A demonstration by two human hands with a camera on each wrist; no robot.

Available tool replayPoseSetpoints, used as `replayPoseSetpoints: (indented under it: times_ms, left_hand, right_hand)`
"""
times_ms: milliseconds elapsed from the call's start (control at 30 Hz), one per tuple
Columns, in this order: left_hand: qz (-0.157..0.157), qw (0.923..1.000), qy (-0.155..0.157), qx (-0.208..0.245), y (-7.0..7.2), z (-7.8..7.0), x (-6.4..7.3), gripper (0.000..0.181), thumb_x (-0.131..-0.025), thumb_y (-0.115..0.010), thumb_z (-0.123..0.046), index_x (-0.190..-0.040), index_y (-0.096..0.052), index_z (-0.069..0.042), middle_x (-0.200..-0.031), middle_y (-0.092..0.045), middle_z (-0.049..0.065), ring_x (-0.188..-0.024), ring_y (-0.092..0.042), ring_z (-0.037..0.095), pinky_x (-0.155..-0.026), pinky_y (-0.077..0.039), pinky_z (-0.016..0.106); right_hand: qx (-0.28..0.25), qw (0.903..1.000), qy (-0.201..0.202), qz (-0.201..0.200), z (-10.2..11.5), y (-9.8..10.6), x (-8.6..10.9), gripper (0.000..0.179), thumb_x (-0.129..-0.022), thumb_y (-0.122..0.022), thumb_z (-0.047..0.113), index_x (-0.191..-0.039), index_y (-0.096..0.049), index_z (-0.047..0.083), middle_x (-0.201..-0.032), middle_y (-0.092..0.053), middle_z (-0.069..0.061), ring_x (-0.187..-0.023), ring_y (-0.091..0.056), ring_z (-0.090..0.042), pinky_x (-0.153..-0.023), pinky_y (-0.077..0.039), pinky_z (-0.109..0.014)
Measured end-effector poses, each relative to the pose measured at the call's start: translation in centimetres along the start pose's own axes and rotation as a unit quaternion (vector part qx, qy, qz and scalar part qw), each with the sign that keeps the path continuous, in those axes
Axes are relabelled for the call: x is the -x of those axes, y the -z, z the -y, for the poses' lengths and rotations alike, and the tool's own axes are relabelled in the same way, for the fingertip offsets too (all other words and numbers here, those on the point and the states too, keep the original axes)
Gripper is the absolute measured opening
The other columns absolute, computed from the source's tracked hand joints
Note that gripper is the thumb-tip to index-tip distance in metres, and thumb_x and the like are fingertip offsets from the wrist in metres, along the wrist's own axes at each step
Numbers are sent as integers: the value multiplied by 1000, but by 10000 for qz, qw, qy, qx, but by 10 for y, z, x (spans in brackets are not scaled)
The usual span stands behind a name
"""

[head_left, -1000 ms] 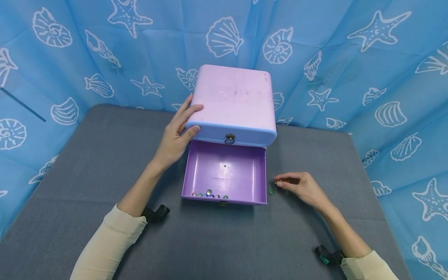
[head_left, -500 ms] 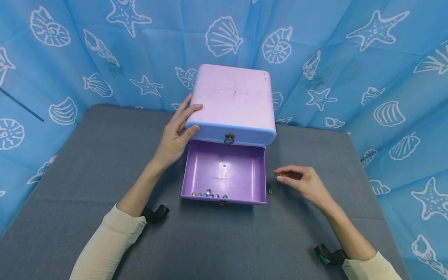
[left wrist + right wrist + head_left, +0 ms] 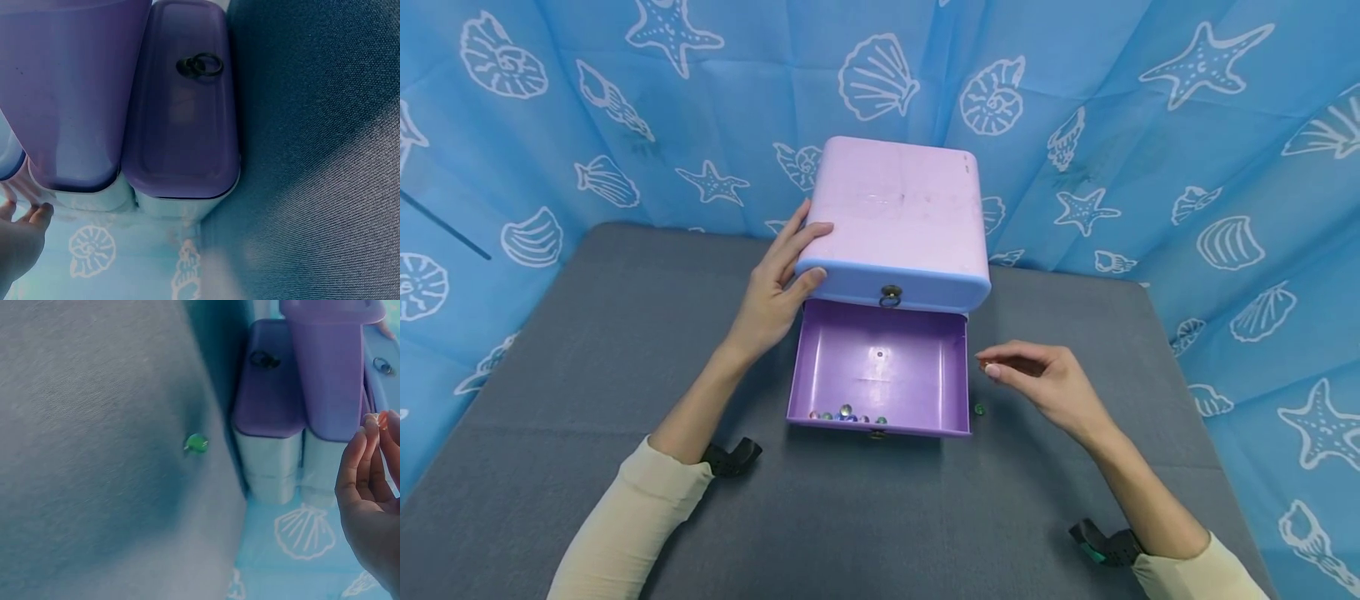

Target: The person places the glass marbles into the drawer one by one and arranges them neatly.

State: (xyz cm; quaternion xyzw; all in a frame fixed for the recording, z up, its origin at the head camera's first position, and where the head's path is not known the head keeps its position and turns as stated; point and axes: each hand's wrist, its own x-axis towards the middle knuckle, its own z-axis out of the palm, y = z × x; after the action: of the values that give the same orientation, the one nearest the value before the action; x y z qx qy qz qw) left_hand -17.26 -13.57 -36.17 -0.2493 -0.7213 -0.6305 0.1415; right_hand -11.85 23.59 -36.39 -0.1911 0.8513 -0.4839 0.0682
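Note:
My left hand (image 3: pixel 769 287) rests against the left front corner of a small drawer cabinet (image 3: pixel 898 208), pink on top with a blue upper front. Its fingers lie along the side and top, the thumb on the front. Below, a purple drawer (image 3: pixel 895 387) stands pulled out, and several glass marbles (image 3: pixel 846 410) lie along its front wall. To the right of the drawer, my right hand (image 3: pixel 1056 387) pinches an orange and clear marble (image 3: pixel 382 419) between thumb and fingertips, above the table. A green marble (image 3: pixel 197 444) lies on the table beside the drawer's right wall.
A grey cloth-covered table (image 3: pixel 700 533) carries the cabinet. Behind it hangs a blue curtain (image 3: pixel 730 108) with white shells and starfish. Another purple drawer (image 3: pixel 181 119) with a ring pull is shut beneath the pulled-out one.
My right hand has lifted the orange marble off the table and carried it slightly forward, closer to the drawer's right wall. The left hand keeps its place on the cabinet.

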Motion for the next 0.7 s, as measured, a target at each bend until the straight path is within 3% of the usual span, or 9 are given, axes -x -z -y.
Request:
replayPoseSetpoints:
  times_ms: [267,467,700]
  left_hand:
    - [-3,10000,-19,-25,2,0,1,60,-96,-58,-42,-146,-50,-12,-164,-19,-5,-149,-23,15,-114,-35,37]
    - [36,10000,22,7,3,0,1,56,-97,-59,-38,-147,-50,-13,-164,-19,-7,-148,-25,15,-112,-38,35]
    - [44,10000,5,48,1,0,0,55,-97,-59,-36,-147,-50,-13,-164,-19,-7,-147,-27,15,-112,-39,35]
  right_hand:
    - [-399,9984,344,211,20,-7,-11,20,-95,-67,7,-114,-72,0,-109,-72,-16,-93,-69,-25,-79,-58,-26]
    - [-493,9971,462,364,30,-15,-20,20,-94,-68,5,-114,-73,1,-108,-72,-12,-92,-68,-20,-79,-57,-26]
    - [-377,9969,290,628,44,-23,-31,22,-93,-71,10,-114,-73,1,-105,-74,-4,-93,-69,-17,-77,-58,-27]
